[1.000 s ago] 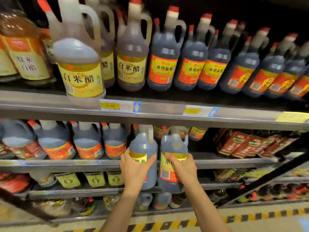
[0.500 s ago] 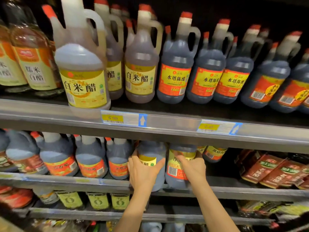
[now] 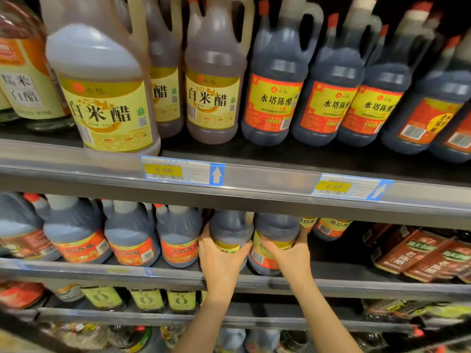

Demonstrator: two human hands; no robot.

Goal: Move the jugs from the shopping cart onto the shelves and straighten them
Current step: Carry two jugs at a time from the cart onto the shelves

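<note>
Two dark jugs are held side by side on the middle shelf [image 3: 356,272], one in each hand. The left jug [image 3: 230,231] is gripped by the left hand [image 3: 221,263] — fingers curled round its left flank, thumb pressed across the yellow label at its front. The right jug [image 3: 276,234] is gripped by the right hand [image 3: 289,256], the thumb laid over its label and the fingers wrapped round its right side. Both jugs stand upright, their tops hidden behind the upper shelf edge [image 3: 254,184]. To the left a row of dark jugs [image 3: 130,233] with orange labels is lined up; to the right, flat brown packets [image 3: 420,253] are stacked. On the upper shelf, pale vinegar jugs [image 3: 102,80] and dark ones [image 3: 275,80] are ranged — two price tags [image 3: 182,170] are fixed below them.
</note>
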